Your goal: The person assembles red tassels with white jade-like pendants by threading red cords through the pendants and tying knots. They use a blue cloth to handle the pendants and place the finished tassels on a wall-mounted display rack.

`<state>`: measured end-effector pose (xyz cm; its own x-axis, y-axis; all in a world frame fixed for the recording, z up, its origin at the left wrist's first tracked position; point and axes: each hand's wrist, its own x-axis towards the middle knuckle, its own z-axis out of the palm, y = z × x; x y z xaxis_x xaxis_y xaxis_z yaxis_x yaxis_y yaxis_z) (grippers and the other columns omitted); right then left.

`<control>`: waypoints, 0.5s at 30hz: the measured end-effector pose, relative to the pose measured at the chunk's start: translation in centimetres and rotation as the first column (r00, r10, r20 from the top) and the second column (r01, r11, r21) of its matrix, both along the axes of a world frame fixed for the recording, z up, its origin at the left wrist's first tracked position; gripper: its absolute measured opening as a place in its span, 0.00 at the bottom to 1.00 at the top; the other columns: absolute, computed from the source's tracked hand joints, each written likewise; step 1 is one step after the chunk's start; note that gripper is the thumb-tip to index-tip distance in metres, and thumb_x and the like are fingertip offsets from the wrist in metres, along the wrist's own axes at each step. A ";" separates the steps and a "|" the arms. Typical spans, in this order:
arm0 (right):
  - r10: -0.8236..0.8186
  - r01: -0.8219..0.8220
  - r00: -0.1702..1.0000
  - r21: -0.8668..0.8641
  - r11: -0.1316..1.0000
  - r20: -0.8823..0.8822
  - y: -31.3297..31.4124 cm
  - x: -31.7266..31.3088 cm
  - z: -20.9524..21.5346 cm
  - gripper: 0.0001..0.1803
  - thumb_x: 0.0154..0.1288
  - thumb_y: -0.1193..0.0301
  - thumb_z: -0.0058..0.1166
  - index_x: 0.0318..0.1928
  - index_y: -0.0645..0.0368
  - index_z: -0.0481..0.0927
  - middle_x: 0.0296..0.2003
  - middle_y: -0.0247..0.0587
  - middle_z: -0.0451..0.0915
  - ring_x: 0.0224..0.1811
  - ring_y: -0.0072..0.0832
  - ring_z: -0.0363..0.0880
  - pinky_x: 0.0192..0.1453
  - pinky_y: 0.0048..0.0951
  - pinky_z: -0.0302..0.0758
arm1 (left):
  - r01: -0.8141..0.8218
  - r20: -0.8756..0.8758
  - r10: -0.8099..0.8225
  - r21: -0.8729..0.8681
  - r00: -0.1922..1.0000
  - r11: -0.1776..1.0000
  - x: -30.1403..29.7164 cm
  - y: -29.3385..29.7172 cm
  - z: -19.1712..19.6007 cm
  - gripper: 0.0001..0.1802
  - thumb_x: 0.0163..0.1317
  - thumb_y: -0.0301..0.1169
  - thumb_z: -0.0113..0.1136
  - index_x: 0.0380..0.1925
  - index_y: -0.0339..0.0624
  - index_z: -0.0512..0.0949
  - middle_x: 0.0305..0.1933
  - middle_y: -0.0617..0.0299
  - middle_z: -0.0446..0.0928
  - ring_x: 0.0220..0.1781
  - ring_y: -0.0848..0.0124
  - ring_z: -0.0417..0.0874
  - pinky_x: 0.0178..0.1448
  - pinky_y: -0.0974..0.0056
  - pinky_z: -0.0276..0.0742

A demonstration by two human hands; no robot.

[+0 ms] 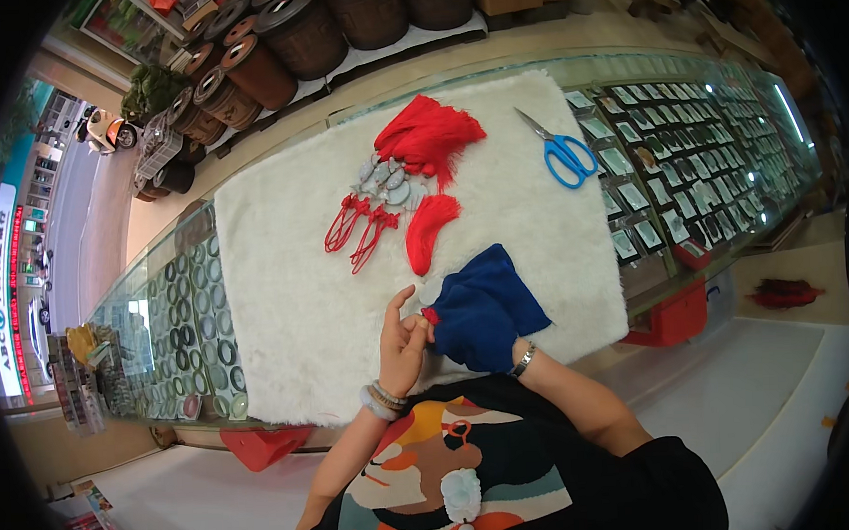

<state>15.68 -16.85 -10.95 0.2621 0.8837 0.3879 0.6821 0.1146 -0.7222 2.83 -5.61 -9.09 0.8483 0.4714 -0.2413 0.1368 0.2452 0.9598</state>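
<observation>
My left hand [406, 351] has its index finger raised, while the thumb and other fingers close on a small red piece [431, 316], perhaps cord or thread. A dark blue cloth [483, 310] covers my right hand, whose fingers are hidden; only the wrist shows below it. The red piece sits at the cloth's left edge, between the hands. Beyond them lies a loose red tassel [431, 232]. Farther off is a bunch of red tassels [426, 137] with pale grey-green carved pendants [383, 180] and red cord loops [361, 230].
A white fluffy mat [304, 318] covers the glass counter. Blue-handled scissors [568, 156] lie at its far right. Bangles [200, 322] fill the case at left, small pendants [676, 159] the case at right. Red stools [262, 446] stand below the counter; brown jars [300, 29] line the back.
</observation>
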 end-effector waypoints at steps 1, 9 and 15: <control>0.014 -0.014 1.000 -0.026 1.000 0.014 -0.1 0.1 0.2 0.03 0.51 0.70 0.58 0.24 0.51 0.77 0.26 0.38 0.76 0.33 0.36 0.75 0.34 0.36 0.69 | -0.024 0.022 0.023 0.025 0.999 0.999 0.1 -0.1 0.1 0.30 0.63 0.17 0.51 0.65 0.42 0.59 0.28 0.65 0.73 0.29 0.81 0.70 0.35 0.77 0.65; 0.120 -0.117 0.983 -0.025 0.993 0.141 0.0 1.2 1.2 0.06 0.49 0.70 0.58 0.21 0.54 0.74 0.24 0.39 0.74 0.31 0.39 0.73 0.34 0.37 0.68 | -0.128 -0.026 0.173 0.567 0.985 0.814 0.2 0.6 1.0 0.06 0.65 0.25 0.58 0.37 0.34 0.81 0.29 0.66 0.79 0.19 0.83 0.67 0.22 0.76 0.63; -0.033 0.019 0.997 -0.201 0.979 -0.065 -0.5 0.3 1.6 0.08 0.50 0.68 0.61 0.26 0.55 0.76 0.29 0.43 0.76 0.35 0.41 0.74 0.39 0.37 0.70 | -0.192 -0.267 0.077 -0.435 0.961 0.880 -1.0 1.6 0.8 0.13 0.70 0.33 0.52 0.32 0.35 0.79 0.18 0.69 0.70 0.16 0.83 0.58 0.20 0.75 0.51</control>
